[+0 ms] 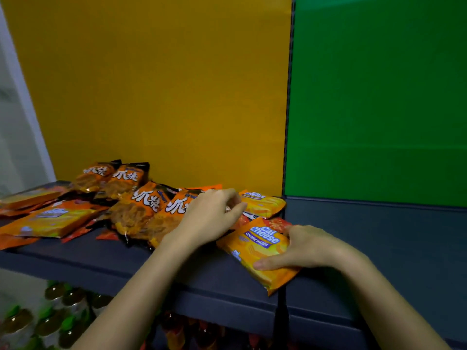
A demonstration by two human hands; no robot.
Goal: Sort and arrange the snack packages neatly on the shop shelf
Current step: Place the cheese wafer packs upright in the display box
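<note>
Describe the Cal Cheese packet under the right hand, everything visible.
The Cal Cheese packet is a glossy orange pouch with blue-purple "Cal cheese cheese wafer" lettering and pictured wafers. It lies flat, face up, skewed, on the dark shelf, near corner at the front edge, far end over a red packet. The right hand grips it, thumb across its near end.

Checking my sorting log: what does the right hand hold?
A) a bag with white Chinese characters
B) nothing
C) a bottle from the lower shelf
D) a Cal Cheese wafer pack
D: the right hand grips the orange Cal Cheese wafer pack at the front edge of the shelf, thumb on its near side.
</note>
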